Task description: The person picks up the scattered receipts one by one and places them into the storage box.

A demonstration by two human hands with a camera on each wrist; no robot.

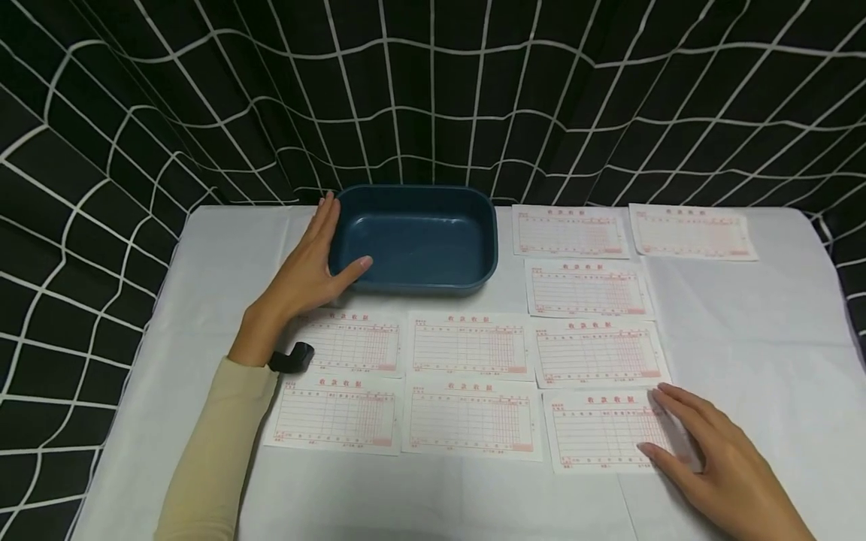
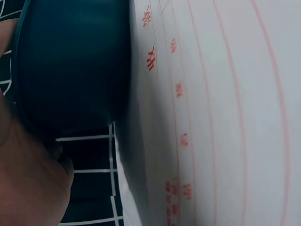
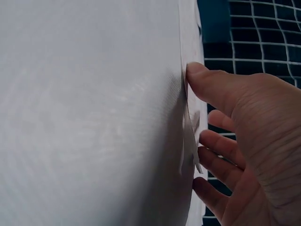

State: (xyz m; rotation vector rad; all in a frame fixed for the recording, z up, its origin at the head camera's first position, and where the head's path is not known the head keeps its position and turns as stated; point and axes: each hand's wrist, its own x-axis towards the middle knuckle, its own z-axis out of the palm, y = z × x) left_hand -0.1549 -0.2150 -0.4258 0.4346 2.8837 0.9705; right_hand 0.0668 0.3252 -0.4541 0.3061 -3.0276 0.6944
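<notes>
A dark blue rectangular plastic basin [image 1: 422,288] stands at the back of the white table. Against its left side lies my left hand [image 1: 311,263], fingers extended along the outer wall and thumb over the front left corner of the rim. Below that wrist is a red-printed receipt slip [image 1: 358,342], partly covered. My right hand [image 1: 724,458] touches the right side of another receipt slip [image 1: 595,432] at the front right, thumb and fingers spread apart. In the right wrist view, the paper's edge [image 3: 190,132] bends up slightly by the fingers.
More receipt slips [image 1: 470,346] lie flat in rows before the basin, with a column [image 1: 587,289] to its right and one slip [image 1: 693,233] at the back right. White cloth [image 1: 751,330] covers the table. Black curtains with white grid lines [image 1: 433,98] hang behind and beside it.
</notes>
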